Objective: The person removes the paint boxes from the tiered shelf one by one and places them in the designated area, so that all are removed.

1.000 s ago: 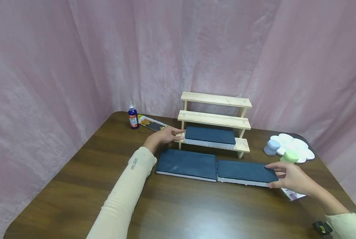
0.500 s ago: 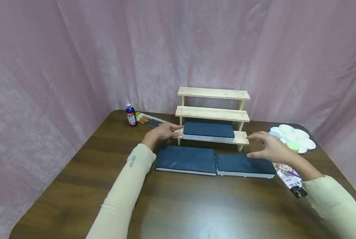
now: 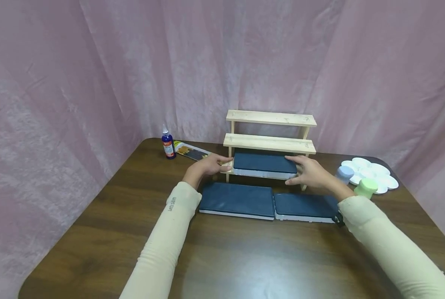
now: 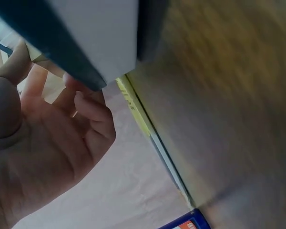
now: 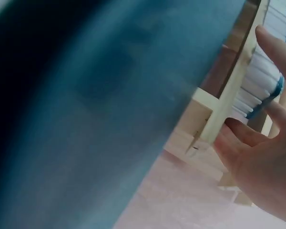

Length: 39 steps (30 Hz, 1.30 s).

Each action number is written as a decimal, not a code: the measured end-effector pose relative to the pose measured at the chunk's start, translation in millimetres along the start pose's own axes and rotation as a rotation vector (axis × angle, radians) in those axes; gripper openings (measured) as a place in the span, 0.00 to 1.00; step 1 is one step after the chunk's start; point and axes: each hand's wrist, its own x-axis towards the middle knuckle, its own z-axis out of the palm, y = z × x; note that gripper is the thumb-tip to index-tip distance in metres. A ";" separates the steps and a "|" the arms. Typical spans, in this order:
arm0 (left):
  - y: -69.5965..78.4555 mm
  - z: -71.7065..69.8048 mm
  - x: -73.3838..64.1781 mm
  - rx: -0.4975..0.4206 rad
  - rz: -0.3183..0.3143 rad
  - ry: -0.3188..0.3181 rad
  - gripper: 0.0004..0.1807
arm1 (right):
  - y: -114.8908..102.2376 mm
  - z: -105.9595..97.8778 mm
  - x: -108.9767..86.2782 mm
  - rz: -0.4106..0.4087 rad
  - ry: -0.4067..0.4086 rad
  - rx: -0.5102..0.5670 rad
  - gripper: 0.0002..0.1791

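Observation:
A flat box with a dark blue lid (image 3: pixel 265 162) and a white ribbed body (image 5: pixel 260 78) lies on the lowest tier of a wooden stepped stand (image 3: pixel 271 142). At its left end, my left hand (image 3: pixel 208 165) has thumb and fingertips against the edge, above the bare shelf end. My right hand (image 3: pixel 312 172) grips the right end, index finger at the back of the lid and thumb at the front. Two more blue-lidded boxes, a larger left box (image 3: pixel 237 200) and a narrower right box (image 3: pixel 306 205), lie on the table before the stand.
A blue bottle (image 3: pixel 168 143) and a brush pack (image 3: pixel 192 151) stand and lie at the back left. A white flower-shaped palette (image 3: pixel 383 170), a blue cup (image 3: pixel 344 173) and a green cup (image 3: pixel 366 187) are at the right. Pink curtain (image 3: pixel 192 74) hangs behind the table (image 3: pixel 114 207).
My right hand has left the narrower box on the table and moved up and left to the right end of the box on the stand. My left hand stays at its left end.

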 end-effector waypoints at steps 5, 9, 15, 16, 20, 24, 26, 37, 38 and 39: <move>-1.5 -1.5 -0.6 0.017 -0.005 0.000 0.30 | 0.7 4.8 2.7 -0.008 0.011 0.062 0.49; -3.1 -0.7 0.0 0.012 0.000 -0.001 0.29 | -0.6 7.0 1.9 -0.019 0.015 0.076 0.46; -5.9 2.4 1.3 -0.001 0.002 -0.013 0.29 | -3.0 7.7 -3.0 -0.007 0.030 0.076 0.41; -6.0 2.6 1.3 -0.002 0.003 -0.012 0.29 | -3.4 7.8 -4.0 0.001 0.038 0.080 0.41; -4.8 2.2 0.7 -0.003 0.005 -0.007 0.29 | -6.5 8.2 -8.4 0.019 0.069 0.089 0.41; -3.5 1.1 -0.4 0.011 0.006 -0.008 0.29 | -9.6 7.3 -14.6 0.025 0.106 0.114 0.40; -3.2 0.6 -0.2 0.026 0.015 -0.004 0.28 | -11.5 5.8 -18.2 0.027 0.133 0.137 0.40; -1.8 -0.3 1.4 0.027 -0.004 0.013 0.28 | -19.7 0.5 -39.8 0.095 0.218 0.297 0.38; -1.9 -0.4 1.8 0.030 -0.007 0.011 0.28 | -20.7 0.0 -41.7 0.100 0.222 0.303 0.38; -2.2 -0.5 2.0 0.029 -0.009 0.009 0.28 | -21.9 -0.3 -43.2 0.103 0.226 0.310 0.37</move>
